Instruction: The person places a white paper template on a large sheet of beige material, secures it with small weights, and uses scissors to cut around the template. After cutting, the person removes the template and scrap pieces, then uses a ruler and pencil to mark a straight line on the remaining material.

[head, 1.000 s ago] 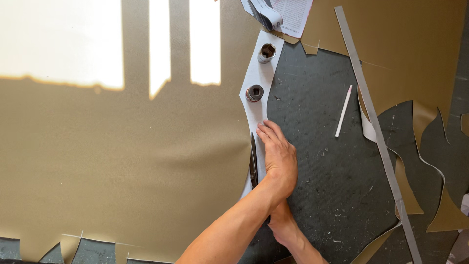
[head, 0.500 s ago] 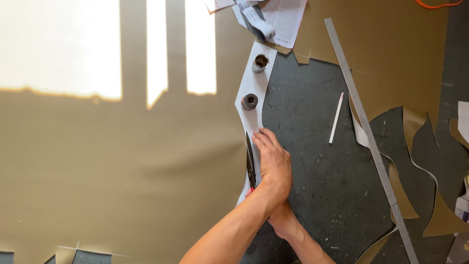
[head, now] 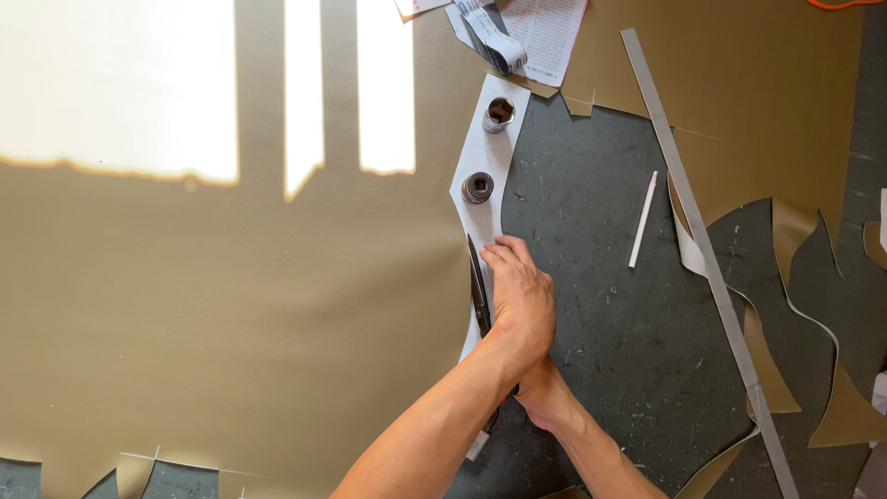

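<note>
My left hand (head: pixel 519 298) lies flat, fingers spread, on a long white pattern piece (head: pixel 490 152) that rests along the edge of a large tan sheet (head: pixel 231 305). Black scissors (head: pixel 478 291) point up along the pattern's left edge, right beside my left fingers. My right hand (head: pixel 545 397) sits low under my crossed left forearm and grips the scissors' handles, which are mostly hidden. Two round metal weights (head: pixel 499 115) (head: pixel 477 188) stand on the pattern above the blades.
A dark scuffed cutting table (head: pixel 601 305) shows to the right. On it lie a long grey metal ruler (head: pixel 702 249), a thin white stick (head: pixel 642 220) and curved tan offcuts (head: pixel 832 407). Printed papers (head: pixel 545 32) sit at the top. Sunlight patches fall on the tan sheet.
The scissors' tip has crept up the pattern edge toward the lower weight. My left hand stays pressed on the pattern. The view has shifted slightly.
</note>
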